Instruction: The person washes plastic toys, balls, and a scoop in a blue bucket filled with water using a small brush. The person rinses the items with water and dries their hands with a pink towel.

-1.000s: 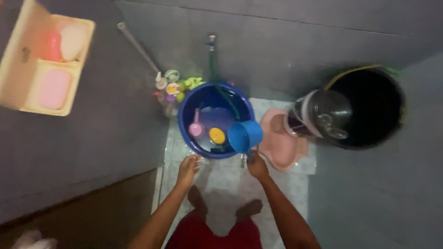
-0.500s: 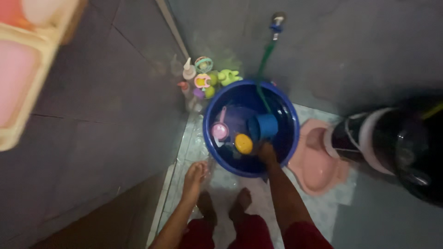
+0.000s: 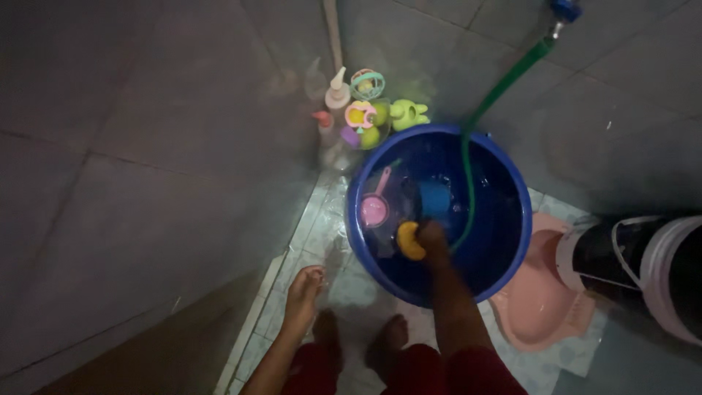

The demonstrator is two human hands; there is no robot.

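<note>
Reaching into blue bucket (image 3: 512,241), right hand (image 3: 433,238) grip unclear on half-submerged scoop (image 3: 433,197) | left hand (image 3: 303,292) open, empty

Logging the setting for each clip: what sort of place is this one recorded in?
Most likely a tiled household bathroom or wash area. A green hose runs from a wall tap into a big blue tub of water, a pink squat toilet pan sits in the floor, and pump bottles stand in the corner.

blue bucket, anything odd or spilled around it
Nothing stands out. The blue bucket stands upright, green hose feeding in; right hand dips a blue scoop. Left hand hangs free.
</note>
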